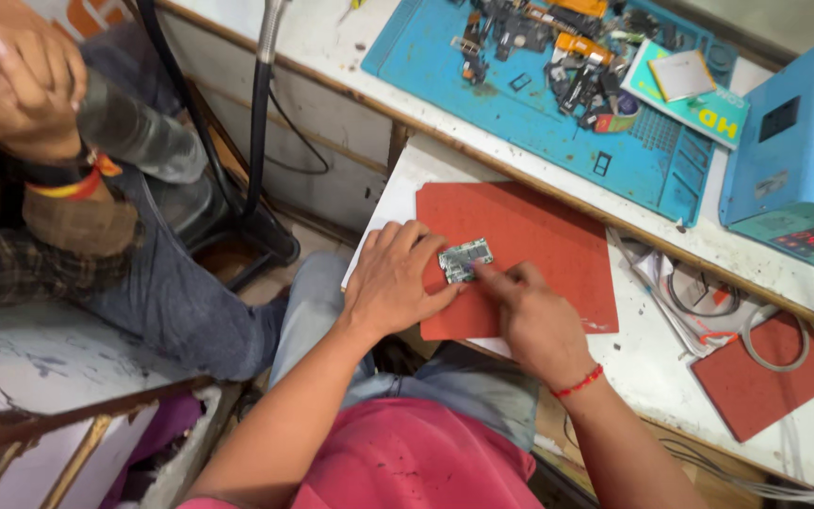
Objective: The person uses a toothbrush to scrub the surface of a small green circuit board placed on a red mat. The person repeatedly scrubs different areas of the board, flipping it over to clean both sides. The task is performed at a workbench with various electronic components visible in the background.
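A small green and silver circuit board (464,259) lies on a red mat (539,240) at the near edge of a white work surface. My left hand (391,280) rests flat on the mat's left side, its fingertips touching the board's left end. My right hand (527,311), with a red thread around the wrist, has its fingers curled and a fingertip pressing against the board's right lower edge. Neither hand has lifted the board; it stays flat on the mat.
A blue work mat (558,123) with several loose phone parts lies on the bench behind. A blue box-shaped machine (798,151) stands at the right. A smaller red pad (765,386) with coiled cables sits lower right. Another person (68,188) sits at the left.
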